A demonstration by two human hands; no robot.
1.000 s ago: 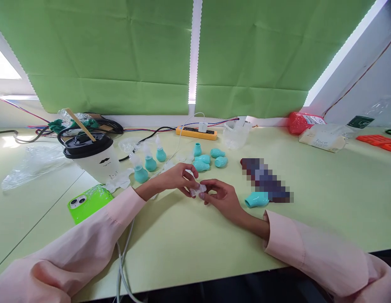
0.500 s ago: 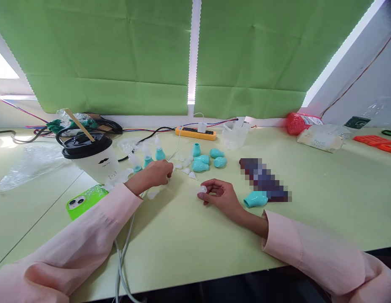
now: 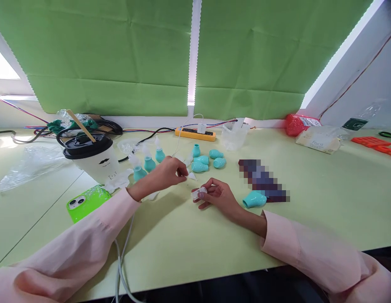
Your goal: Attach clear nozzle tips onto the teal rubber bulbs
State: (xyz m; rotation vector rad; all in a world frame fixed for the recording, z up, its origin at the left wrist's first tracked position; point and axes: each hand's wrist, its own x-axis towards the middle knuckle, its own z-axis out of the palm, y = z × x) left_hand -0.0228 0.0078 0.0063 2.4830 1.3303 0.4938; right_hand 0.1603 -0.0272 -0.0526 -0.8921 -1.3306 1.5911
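Between the thumb and fingers of my right hand (image 3: 219,195) is a small clear plastic fitting (image 3: 198,193), held just above the table. My left hand (image 3: 170,171) is closed in a pinch close by; whatever its fingertips hold, if anything, is hidden. Just beyond those fingertips lies a small white cone-shaped tip (image 3: 192,176). Three teal rubber bulbs with clear pointed nozzles stand left of my left hand, the nearest bulb (image 3: 139,173) by my wrist. Behind my hands are several bare teal bulbs (image 3: 200,167). Another teal bulb (image 3: 254,199) rests on its side by my right wrist.
A lidded paper cup (image 3: 94,164) and a green-cased phone (image 3: 88,204) are at the left. Farther back are a yellow power strip (image 3: 195,134) and a translucent tub (image 3: 235,136). A pixelated dark object (image 3: 261,179) lies right. Grey cables (image 3: 120,261) cross the front edge.
My left hand has moved right, toward my right hand, with fingers pinched. My right hand has turned slightly, so more of the clear fitting shows.
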